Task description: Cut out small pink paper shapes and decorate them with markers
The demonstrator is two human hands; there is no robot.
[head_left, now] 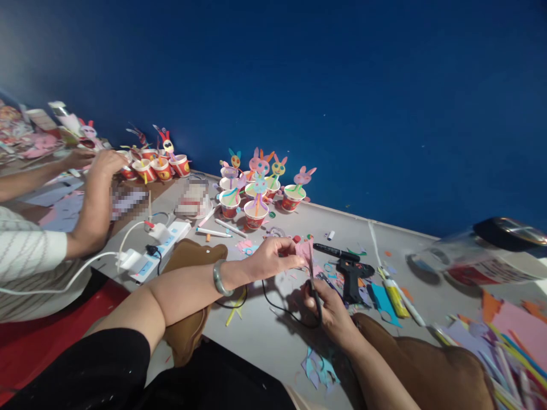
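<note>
My left hand [273,256], a bangle on its wrist, is closed in a pinch on a piece of pink paper [304,250]. My right hand [329,310] grips a pair of black-handled scissors [317,302], fingers around the handles. The scissors' blades point up beside the pink paper; whether they touch it I cannot tell. Just beyond my right hand lie a black glue gun [352,279] and a black marker [335,251] among colourful paper scraps. Blue paper offcuts [318,369] lie on the table below my right hand.
Paper cups with rabbit faces [256,213] stand along the blue wall. A power strip [160,250] with plugs lies left; a co-worker's hand [106,162] is beyond it. To the right are a yellow glue tube [396,299], a clear plastic jar [444,253] and coloured paper [513,324].
</note>
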